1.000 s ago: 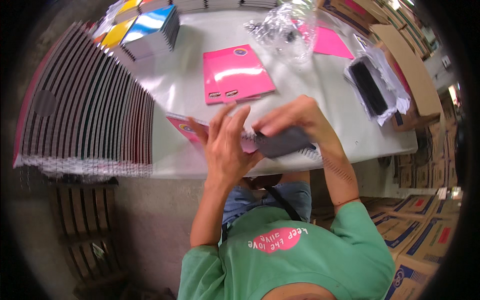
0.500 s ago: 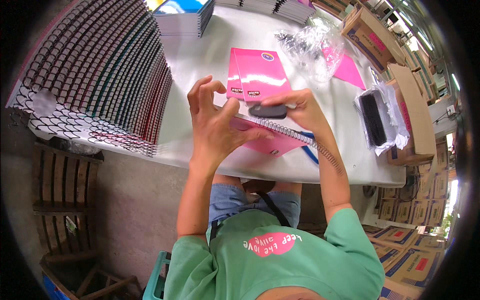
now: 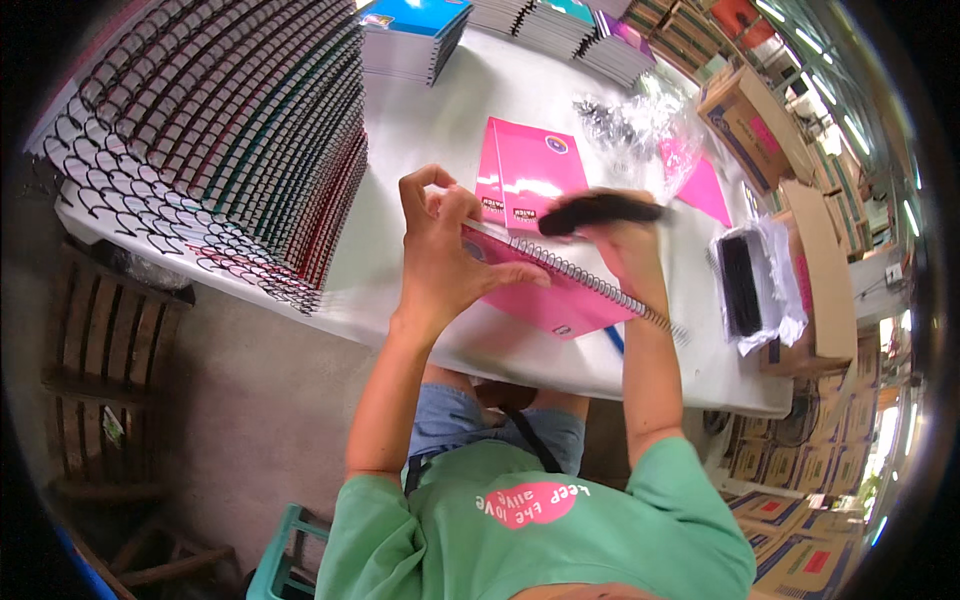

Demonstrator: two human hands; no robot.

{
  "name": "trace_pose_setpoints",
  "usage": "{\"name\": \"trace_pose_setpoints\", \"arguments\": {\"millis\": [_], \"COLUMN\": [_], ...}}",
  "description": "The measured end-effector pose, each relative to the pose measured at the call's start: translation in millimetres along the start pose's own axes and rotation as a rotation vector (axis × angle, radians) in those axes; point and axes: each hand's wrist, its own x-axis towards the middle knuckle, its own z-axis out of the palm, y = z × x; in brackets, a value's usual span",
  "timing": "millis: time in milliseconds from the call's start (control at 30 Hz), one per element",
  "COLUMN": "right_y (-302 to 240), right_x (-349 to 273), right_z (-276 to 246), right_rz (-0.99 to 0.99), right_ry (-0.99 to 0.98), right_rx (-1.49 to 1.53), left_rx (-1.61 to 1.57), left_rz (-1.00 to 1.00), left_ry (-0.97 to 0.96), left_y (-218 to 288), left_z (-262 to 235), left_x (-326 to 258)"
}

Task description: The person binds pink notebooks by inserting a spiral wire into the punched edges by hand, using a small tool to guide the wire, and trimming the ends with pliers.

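My left hand [image 3: 435, 255] holds a pink notebook [image 3: 550, 310] tilted above the table, its thumb across the cover. A thin metal spiral coil [image 3: 575, 272] runs along the notebook's upper edge, and its loose end sticks out past the corner by my right forearm. My right hand [image 3: 630, 248] grips a dark, elongated tool [image 3: 600, 210], smeared by motion, just above the coil; its kind cannot be made out. Behind the hands, pink notebooks [image 3: 543, 165] lie overlapping on the table. A blue strip [image 3: 614, 338] shows partly under the held notebook.
Tall piles of spiral-bound notebooks [image 3: 240, 140] rise at the left. Blue-covered notebooks [image 3: 405, 55] are stacked farther back. Crumpled clear plastic [image 3: 640, 120], a paper-lined box with black coils [image 3: 742, 285] and cardboard boxes [image 3: 755, 125] stand to the right.
My right hand has drawn the dark tool up and to the right, off the coil's left end. My left hand keeps its grip on the notebook. The whole view has shifted slightly.
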Motion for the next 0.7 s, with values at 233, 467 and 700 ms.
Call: {"name": "trace_pose_setpoints", "arguments": {"millis": [233, 467, 700], "right_y": [0, 4, -5], "right_x": [24, 27, 28], "right_z": [13, 25, 29], "right_rz": [-0.205, -0.255, -0.374], "right_ry": [-0.294, -0.342, -0.267], "right_rx": [-0.317, -0.062, -0.318], "left_rx": [-0.099, -0.218, -0.122], "left_rz": [-0.043, -0.142, 0.041], "left_ry": [0.061, 0.005, 0.075], "left_y": [-12, -27, -25], "left_z": [3, 6, 4], "left_x": [-7, -10, -2]}}
